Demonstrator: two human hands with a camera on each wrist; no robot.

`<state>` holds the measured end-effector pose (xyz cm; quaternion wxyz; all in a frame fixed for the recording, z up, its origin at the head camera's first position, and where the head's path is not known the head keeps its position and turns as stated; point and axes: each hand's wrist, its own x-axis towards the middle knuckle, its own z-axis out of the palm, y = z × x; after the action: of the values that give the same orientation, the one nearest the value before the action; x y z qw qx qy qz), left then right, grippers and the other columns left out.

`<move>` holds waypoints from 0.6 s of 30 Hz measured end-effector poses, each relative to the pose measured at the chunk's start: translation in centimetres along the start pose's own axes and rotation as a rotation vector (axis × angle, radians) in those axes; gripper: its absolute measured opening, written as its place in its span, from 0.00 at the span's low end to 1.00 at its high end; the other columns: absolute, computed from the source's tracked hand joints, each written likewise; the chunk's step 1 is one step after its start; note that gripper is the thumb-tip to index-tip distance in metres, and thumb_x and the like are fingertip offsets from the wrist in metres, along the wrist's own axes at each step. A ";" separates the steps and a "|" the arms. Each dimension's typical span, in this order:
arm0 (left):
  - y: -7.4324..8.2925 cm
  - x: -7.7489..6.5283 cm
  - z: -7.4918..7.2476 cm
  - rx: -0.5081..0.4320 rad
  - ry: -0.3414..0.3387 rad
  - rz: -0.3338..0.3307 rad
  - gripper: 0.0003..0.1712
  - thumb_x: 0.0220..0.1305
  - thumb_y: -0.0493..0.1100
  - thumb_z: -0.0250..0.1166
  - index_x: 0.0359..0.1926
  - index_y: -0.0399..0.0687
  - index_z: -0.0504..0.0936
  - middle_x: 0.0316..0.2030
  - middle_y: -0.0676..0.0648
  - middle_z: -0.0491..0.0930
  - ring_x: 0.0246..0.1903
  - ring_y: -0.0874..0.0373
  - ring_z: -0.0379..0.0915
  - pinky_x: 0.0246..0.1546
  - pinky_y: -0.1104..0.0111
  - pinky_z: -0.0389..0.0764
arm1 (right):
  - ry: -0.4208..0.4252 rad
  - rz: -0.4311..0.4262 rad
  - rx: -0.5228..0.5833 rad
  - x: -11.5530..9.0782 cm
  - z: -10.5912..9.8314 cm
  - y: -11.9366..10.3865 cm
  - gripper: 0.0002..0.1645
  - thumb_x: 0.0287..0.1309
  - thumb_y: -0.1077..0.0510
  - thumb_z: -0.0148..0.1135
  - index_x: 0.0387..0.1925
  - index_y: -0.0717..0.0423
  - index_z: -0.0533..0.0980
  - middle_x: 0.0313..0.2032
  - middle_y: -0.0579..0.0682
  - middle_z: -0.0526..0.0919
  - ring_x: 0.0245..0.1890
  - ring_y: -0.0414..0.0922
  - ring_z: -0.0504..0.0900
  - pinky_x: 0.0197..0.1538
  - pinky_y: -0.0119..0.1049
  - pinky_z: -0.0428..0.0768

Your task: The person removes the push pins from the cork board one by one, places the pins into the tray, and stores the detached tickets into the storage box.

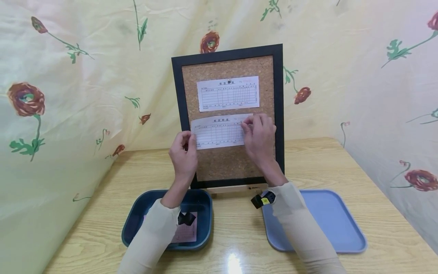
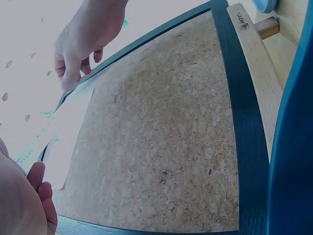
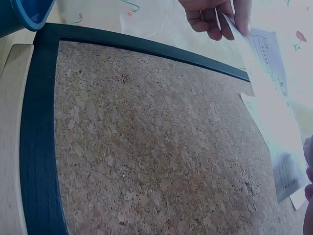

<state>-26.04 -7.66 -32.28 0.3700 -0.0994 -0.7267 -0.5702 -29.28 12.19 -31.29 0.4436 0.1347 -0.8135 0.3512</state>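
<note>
A framed cork board [image 1: 232, 163] stands upright on the table. Its upper part bears a printed receipt slip [image 1: 226, 102], fixed by a pin [image 1: 229, 81] at its top edge. Just below, a second receipt slip [image 1: 219, 135] is held up level across the cork. My left hand [image 1: 183, 154] pinches its left edge, near the frame. At its right end, the fingers and thumb of my right hand [image 1: 261, 137] pinch the paper and hide that corner. The right wrist view shows the held slip [image 3: 269, 103] standing off the board on the left hand's [image 3: 215, 17] side.
A dark blue bin [image 1: 205, 232] with pink paper [image 1: 188, 232] inside stands at the front left, under my left forearm. At the front right lies a light blue tray [image 1: 328, 217], partly beneath my right sleeve. Flowered cloth [image 1: 102, 76] hangs behind and at both sides.
</note>
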 end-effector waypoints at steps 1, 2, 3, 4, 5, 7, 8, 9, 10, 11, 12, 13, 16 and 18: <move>0.1 0.0 -0.1 0.000 0.000 -0.005 0.10 0.73 0.37 0.58 0.45 0.32 0.79 0.41 0.35 0.87 0.29 0.55 0.72 0.30 0.78 0.69 | 0.001 0.002 0.003 -0.1 -0.1 0.0 0.13 0.69 0.56 0.59 0.38 0.66 0.76 0.40 0.62 0.76 0.44 0.58 0.71 0.48 0.47 0.61; 0.2 0.0 -0.3 0.002 0.001 -0.011 0.10 0.73 0.37 0.58 0.45 0.32 0.79 0.41 0.35 0.87 0.30 0.55 0.72 0.30 0.78 0.69 | 0.003 0.003 0.005 -0.1 -0.2 0.1 0.13 0.69 0.56 0.59 0.38 0.66 0.76 0.40 0.62 0.76 0.44 0.58 0.71 0.48 0.47 0.61; 0.2 0.0 -0.4 0.006 0.004 -0.016 0.10 0.73 0.37 0.58 0.45 0.31 0.79 0.41 0.34 0.87 0.29 0.55 0.72 0.30 0.78 0.69 | 0.003 0.002 0.006 -0.2 -0.4 0.1 0.13 0.69 0.57 0.59 0.38 0.66 0.76 0.40 0.62 0.76 0.45 0.58 0.71 0.48 0.47 0.62; 0.3 -0.1 -0.5 0.008 0.006 -0.024 0.10 0.73 0.37 0.58 0.44 0.31 0.79 0.40 0.34 0.87 0.29 0.55 0.71 0.30 0.77 0.68 | 0.004 0.003 0.007 -0.2 -0.5 0.2 0.13 0.68 0.57 0.60 0.38 0.66 0.77 0.40 0.63 0.76 0.45 0.58 0.71 0.49 0.47 0.62; 0.3 -0.1 -0.6 0.009 0.009 -0.032 0.10 0.72 0.37 0.58 0.44 0.31 0.79 0.39 0.34 0.86 0.29 0.55 0.71 0.30 0.77 0.68 | 0.006 0.003 0.009 -0.3 -0.6 0.2 0.13 0.68 0.57 0.60 0.39 0.67 0.77 0.40 0.63 0.76 0.45 0.58 0.71 0.49 0.47 0.62; 0.4 -0.1 -0.9 0.014 0.014 -0.045 0.10 0.72 0.37 0.58 0.44 0.31 0.79 0.38 0.34 0.86 0.29 0.55 0.71 0.30 0.77 0.68 | 0.008 0.001 0.009 -0.4 -0.9 0.3 0.13 0.68 0.58 0.60 0.39 0.67 0.77 0.40 0.63 0.75 0.45 0.58 0.70 0.49 0.47 0.62; 0.4 -0.1 -1.0 0.016 0.017 -0.050 0.10 0.72 0.37 0.58 0.43 0.31 0.80 0.37 0.34 0.86 0.29 0.55 0.70 0.30 0.76 0.68 | 0.011 -0.001 0.009 -0.5 -1.0 0.4 0.13 0.68 0.58 0.60 0.39 0.67 0.77 0.40 0.63 0.75 0.45 0.58 0.70 0.49 0.47 0.61; 0.4 -0.1 -1.2 0.017 0.019 -0.056 0.10 0.72 0.37 0.58 0.44 0.31 0.80 0.36 0.33 0.86 0.28 0.55 0.70 0.29 0.76 0.67 | 0.015 -0.004 0.009 -0.5 -1.1 0.5 0.13 0.68 0.58 0.60 0.39 0.68 0.76 0.40 0.63 0.75 0.44 0.58 0.70 0.48 0.46 0.61; 0.4 -0.1 -1.3 0.019 0.019 -0.061 0.11 0.73 0.38 0.58 0.44 0.31 0.80 0.36 0.33 0.86 0.28 0.55 0.70 0.29 0.76 0.67 | 0.020 -0.006 0.011 -0.6 -1.3 0.6 0.12 0.68 0.58 0.60 0.38 0.68 0.76 0.39 0.63 0.75 0.44 0.58 0.70 0.48 0.46 0.60; 0.5 -0.2 -1.5 0.020 0.020 -0.067 0.11 0.73 0.38 0.58 0.44 0.32 0.80 0.36 0.33 0.86 0.29 0.55 0.70 0.29 0.76 0.67 | 0.023 -0.008 0.012 -0.6 -1.4 0.6 0.12 0.68 0.59 0.60 0.38 0.68 0.76 0.39 0.63 0.75 0.43 0.58 0.69 0.48 0.46 0.59; 0.5 -0.2 -1.6 0.021 0.021 -0.070 0.11 0.73 0.38 0.58 0.44 0.32 0.80 0.36 0.34 0.86 0.29 0.55 0.70 0.29 0.76 0.67 | 0.026 -0.008 0.015 -0.6 -1.5 0.7 0.12 0.68 0.59 0.60 0.38 0.68 0.76 0.39 0.63 0.75 0.43 0.58 0.69 0.48 0.46 0.59; 0.5 -0.2 -1.8 0.020 0.021 -0.074 0.11 0.73 0.38 0.58 0.44 0.32 0.80 0.36 0.34 0.86 0.29 0.56 0.70 0.29 0.76 0.67 | 0.028 -0.005 0.016 -0.7 -1.7 0.7 0.11 0.68 0.60 0.60 0.38 0.68 0.76 0.39 0.63 0.75 0.43 0.59 0.69 0.48 0.46 0.59; 0.6 -0.3 -2.3 0.012 0.023 -0.082 0.10 0.72 0.38 0.59 0.44 0.33 0.80 0.34 0.34 0.86 0.29 0.58 0.70 0.29 0.76 0.67 | 0.030 0.003 0.022 -0.8 -2.2 0.8 0.10 0.67 0.61 0.60 0.38 0.68 0.76 0.39 0.63 0.74 0.43 0.59 0.69 0.49 0.47 0.60; 0.7 -0.3 -2.5 0.003 0.024 -0.083 0.10 0.72 0.38 0.59 0.44 0.33 0.80 0.35 0.34 0.86 0.29 0.59 0.71 0.29 0.76 0.68 | 0.030 0.006 0.026 -0.8 -2.5 0.8 0.11 0.66 0.61 0.61 0.38 0.68 0.75 0.39 0.63 0.74 0.44 0.59 0.69 0.49 0.47 0.60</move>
<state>-24.33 -9.62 -31.74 0.3550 -0.0616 -0.7266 -0.5850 -27.66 14.46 -31.46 0.4528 0.1327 -0.8025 0.3651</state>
